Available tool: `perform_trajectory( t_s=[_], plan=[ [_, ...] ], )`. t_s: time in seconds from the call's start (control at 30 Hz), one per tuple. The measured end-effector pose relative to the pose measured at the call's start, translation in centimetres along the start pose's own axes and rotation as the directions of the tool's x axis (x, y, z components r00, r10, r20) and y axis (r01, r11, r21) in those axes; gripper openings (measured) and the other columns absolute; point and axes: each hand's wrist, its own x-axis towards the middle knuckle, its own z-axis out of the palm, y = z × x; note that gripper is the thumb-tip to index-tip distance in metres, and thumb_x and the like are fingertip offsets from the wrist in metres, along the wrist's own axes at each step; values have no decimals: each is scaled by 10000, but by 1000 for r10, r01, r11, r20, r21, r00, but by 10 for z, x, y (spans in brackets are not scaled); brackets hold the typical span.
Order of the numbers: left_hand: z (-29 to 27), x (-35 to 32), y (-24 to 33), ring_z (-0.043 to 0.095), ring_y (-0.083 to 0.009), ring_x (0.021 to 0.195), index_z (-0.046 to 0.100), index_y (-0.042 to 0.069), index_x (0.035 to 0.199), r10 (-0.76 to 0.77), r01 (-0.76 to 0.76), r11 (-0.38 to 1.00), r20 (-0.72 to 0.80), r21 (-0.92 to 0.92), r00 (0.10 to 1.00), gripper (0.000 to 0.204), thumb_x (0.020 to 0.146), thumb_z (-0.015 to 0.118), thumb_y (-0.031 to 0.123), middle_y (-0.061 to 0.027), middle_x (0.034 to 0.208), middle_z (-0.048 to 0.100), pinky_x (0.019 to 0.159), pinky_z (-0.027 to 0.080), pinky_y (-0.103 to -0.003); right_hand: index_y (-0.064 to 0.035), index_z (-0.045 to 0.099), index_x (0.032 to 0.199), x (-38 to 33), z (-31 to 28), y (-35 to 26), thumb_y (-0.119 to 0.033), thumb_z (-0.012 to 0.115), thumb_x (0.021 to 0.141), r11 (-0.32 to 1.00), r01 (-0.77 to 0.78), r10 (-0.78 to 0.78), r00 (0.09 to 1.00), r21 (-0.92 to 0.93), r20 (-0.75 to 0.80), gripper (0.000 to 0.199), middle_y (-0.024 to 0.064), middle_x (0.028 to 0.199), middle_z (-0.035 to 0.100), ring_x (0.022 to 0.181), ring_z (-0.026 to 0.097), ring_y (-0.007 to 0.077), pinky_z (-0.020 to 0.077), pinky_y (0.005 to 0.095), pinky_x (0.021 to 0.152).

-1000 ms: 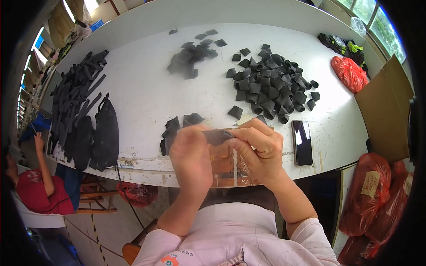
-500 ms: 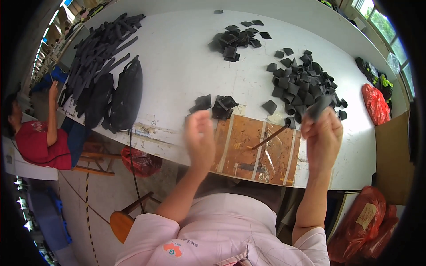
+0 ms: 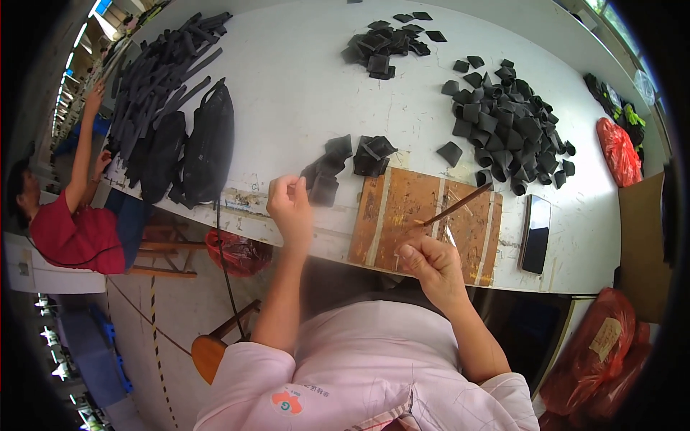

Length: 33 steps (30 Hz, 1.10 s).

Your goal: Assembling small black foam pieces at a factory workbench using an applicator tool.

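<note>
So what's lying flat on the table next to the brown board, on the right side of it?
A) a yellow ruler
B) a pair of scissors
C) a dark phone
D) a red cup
C: a dark phone lies flat on the white table, just right of the brown board, past the right hand holding a thin stick.
</note>
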Motion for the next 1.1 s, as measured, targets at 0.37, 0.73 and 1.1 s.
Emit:
perform_trajectory(
  t_s=[0.37,0.73,1.1],
  plan=[
    [-19,-39,102,533,-180,829,592,58,899,-267,769,-369,852,-523,451,172,781,640,174,-58,928,586,776,430,-279,4,618,879,17,38,-29,-82,652,734,979,205,-200,962,9,-184,173,87,778,559,686,542,171,439,269,616],
    [-26,-44,134,539,-159,887,535,-11,959,-128,748,179,739,-639,662,248,840,536,207,-77,900,577,807,416,-291,-10,578,829,4,-24,-32,46,588,717,921,312,-330,943,-232,-43,126,90,761,514,687,520,222,430,304,586],
    [-42,-17,147,537,-75,686,580,-15,799,166,174,939,834,-297,526,48,784,590,30,-28,747,595,595,439,-228,-24,597,856,9,-47,-52,60,559,707,718,488,-342,868,-495,360,175,88,819,561,726,536,251,450,315,632]
  ],
)
